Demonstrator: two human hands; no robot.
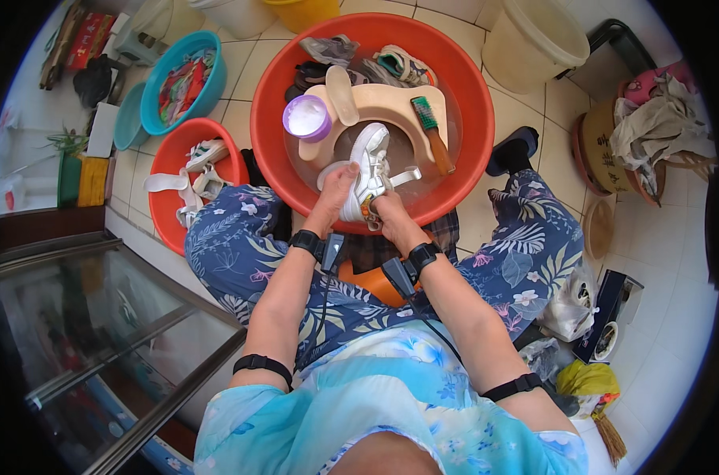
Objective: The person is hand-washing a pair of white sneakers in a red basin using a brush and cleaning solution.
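A white sneaker (pixel 368 155) is tilted toe-away over the near side of a large red plastic basin (pixel 475 113). My left hand (pixel 337 185) grips it along the sole. My right hand (pixel 390 212) holds its heel end, fingertips partly hidden by the shoe; its white tongue or strap (pixel 406 176) sticks out to the right. Behind the shoe, a beige plastic seat with a curved cut-out (pixel 389 94) stands in cloudy water. On it rest a purple tub of white paste or powder (pixel 307 117), a pale insole (pixel 342 98) and a wooden-handled brush with green bristles (pixel 434 136).
More shoes (pixel 404 65) lie at the basin's far side. Left of my knee, a smaller red basin (pixel 163 148) holds white shoes and insoles; beyond it is a blue basin of cloth (pixel 217 77). A pale bucket (pixel 529 50) stands far right. A glass-panelled frame (pixel 157 344) is near left.
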